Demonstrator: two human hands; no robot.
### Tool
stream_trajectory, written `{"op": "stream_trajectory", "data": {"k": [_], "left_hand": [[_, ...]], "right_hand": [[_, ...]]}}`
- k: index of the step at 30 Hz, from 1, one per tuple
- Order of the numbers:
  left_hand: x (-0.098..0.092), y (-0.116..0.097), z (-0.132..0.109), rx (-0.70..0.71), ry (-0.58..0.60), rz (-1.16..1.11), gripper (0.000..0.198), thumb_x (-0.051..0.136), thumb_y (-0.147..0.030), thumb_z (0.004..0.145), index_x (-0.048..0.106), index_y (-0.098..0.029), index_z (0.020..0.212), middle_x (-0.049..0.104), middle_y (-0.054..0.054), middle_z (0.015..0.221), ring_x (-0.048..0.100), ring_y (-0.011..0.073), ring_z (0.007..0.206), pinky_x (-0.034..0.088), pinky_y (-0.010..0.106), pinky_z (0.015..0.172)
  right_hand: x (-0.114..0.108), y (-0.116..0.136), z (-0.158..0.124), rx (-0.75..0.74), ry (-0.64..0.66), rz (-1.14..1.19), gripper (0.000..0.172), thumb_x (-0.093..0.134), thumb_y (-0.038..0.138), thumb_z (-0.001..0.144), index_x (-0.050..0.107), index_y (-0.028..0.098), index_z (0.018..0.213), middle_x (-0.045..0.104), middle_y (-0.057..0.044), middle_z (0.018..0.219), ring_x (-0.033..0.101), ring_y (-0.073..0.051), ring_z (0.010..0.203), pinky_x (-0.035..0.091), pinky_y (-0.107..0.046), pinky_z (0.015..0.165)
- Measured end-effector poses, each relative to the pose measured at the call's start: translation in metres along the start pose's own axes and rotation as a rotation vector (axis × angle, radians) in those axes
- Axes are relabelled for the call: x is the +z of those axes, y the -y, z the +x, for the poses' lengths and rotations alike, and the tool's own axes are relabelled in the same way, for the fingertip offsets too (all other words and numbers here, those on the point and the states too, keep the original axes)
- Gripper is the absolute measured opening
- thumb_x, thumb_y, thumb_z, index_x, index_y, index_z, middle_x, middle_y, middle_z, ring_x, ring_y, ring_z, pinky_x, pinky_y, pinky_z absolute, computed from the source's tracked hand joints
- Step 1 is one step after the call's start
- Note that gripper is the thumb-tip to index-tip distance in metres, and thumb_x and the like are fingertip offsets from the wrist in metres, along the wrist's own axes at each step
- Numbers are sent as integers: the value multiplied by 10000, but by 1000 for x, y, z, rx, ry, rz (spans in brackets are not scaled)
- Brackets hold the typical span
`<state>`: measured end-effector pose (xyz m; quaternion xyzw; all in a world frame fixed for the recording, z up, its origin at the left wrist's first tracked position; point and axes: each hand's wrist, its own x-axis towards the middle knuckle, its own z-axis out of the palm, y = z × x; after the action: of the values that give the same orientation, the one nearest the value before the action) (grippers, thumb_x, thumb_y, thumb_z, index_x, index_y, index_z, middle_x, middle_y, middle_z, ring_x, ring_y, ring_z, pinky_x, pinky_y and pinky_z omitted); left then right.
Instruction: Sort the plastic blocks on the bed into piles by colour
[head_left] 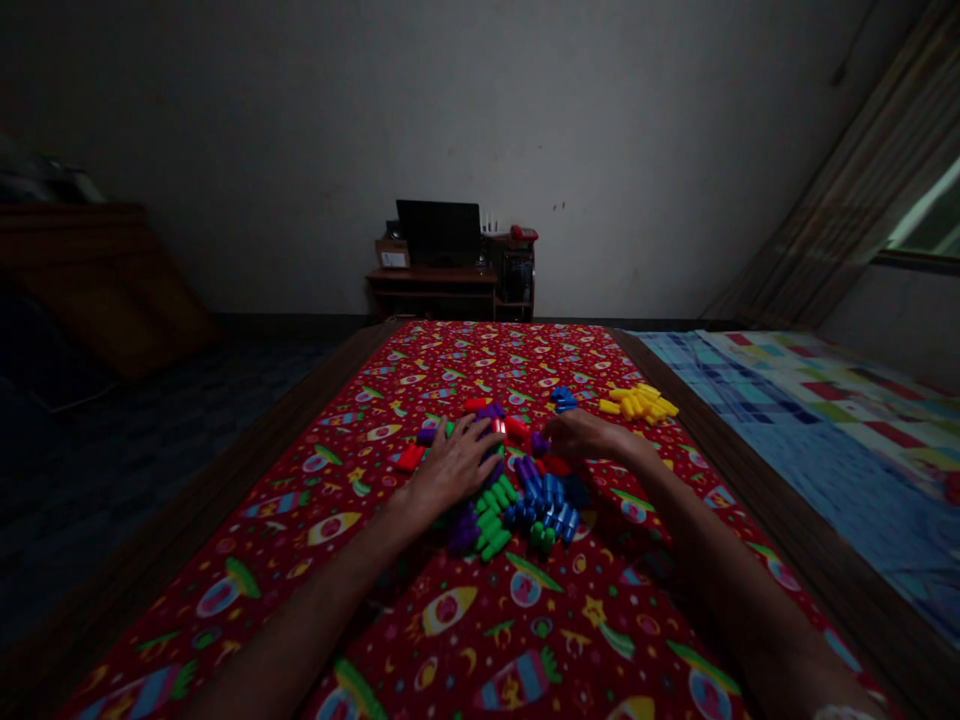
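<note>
Fingers [487, 440] of the left hand [452, 466] are spread, palm down, over the middle of a loose heap of small plastic pieces, covering part of it; whether they press on anything cannot be told. Fingers of the right hand [583, 434] bend downward together at a purple piece [539, 444]; dimness hides whether they pinch it or only touch it.

Around and between the hands the heap goes on, smooth, glossy and stubby, with rounded ends: green pieces [493, 512] in a slanting row, blue pieces [551, 503] packed beside them, darker purple pieces [462, 530] near the left wrist, and red pieces [410, 459] at the far left edge. Beyond the right hand lies a small blue cluster [562, 399], and to its right a separate pile of yellow pieces [641, 403].

All rest on a red cloth [420, 665] printed with rockets and stars, edged by dark wood [296, 415]. Both forearms run out of view below; a pale band [847, 712] at the right arm is cut off.

Farther off, a small box [392, 254], its contents hidden, stands on a wooden desk [431, 281] beside a black monitor [439, 233]. Patchwork bedding [795, 430] stretches right; a cabinet [97, 280] sinks into shadow left.
</note>
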<state>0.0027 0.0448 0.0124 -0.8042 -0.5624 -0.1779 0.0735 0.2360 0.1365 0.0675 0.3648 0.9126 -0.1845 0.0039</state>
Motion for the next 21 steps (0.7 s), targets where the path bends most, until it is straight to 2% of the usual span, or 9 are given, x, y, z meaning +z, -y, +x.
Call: {"op": "stream_trajectory", "data": {"k": [2,4,7,9,11,14,16,18,21], "left_hand": [[-2,11,3,-43,-55,51,274,558,-267,882,636,-270,1144,575,93,1334,435,323,1289,239,632,1100],[-5,14,5,-9,-106,51,248,536,-232,889,639,-236,1115,564,108,1333,435,315,1289,262,624,1096],[-9,-2,3,136,-128,-63,222,492,-251,928,629,-204,1096,591,110,1269,490,260,1240,361,507,1079],[-12,-21,-3,215,-73,-150,226,492,-319,943,627,-196,1076,634,97,1174,557,226,1153,433,418,1024],[-15,-39,-11,252,42,-197,270,521,-405,928,633,-194,1055,659,83,1106,607,216,1065,482,369,952],[-19,-55,-19,232,208,-221,298,524,-424,925,632,-196,1083,675,74,1091,634,213,1010,505,333,886],[-20,-55,-19,184,259,-238,248,495,-351,947,638,-200,1081,688,65,1069,643,202,989,501,316,874],[-20,-50,-14,150,289,-264,218,479,-284,947,653,-201,1051,702,55,1030,650,195,966,497,301,862],[-18,-42,-8,123,279,-320,215,475,-243,932,671,-208,1012,717,41,964,662,180,916,496,273,832]], "right_hand": [[-7,8,-10,8,79,-83,213,661,202,785,728,163,983,724,-71,883,639,-158,731,405,-204,582],[-9,21,-18,-14,129,-169,257,676,278,790,720,183,1024,723,-77,932,648,-174,776,412,-213,597],[-3,43,-24,-50,170,-304,364,700,380,774,699,207,1095,715,-96,1016,656,-219,871,431,-240,642],[1,51,-24,-40,174,-374,375,698,390,774,705,177,1083,713,-130,1016,655,-251,895,434,-261,650],[3,51,-21,-61,170,-353,318,676,346,792,719,152,1041,718,-134,981,655,-241,864,425,-258,640],[-1,31,-13,-151,162,-119,233,656,266,793,733,153,983,727,-72,891,637,-164,746,403,-214,603],[-4,10,-6,-152,69,72,233,629,277,809,732,144,971,724,-44,837,620,-137,696,400,-197,584],[-4,-13,2,-67,-116,192,256,579,298,840,733,129,954,724,-44,815,623,-141,695,413,-201,593],[7,-42,13,112,-379,199,261,529,262,856,735,129,942,736,-60,848,646,-172,755,446,-231,660]]}}
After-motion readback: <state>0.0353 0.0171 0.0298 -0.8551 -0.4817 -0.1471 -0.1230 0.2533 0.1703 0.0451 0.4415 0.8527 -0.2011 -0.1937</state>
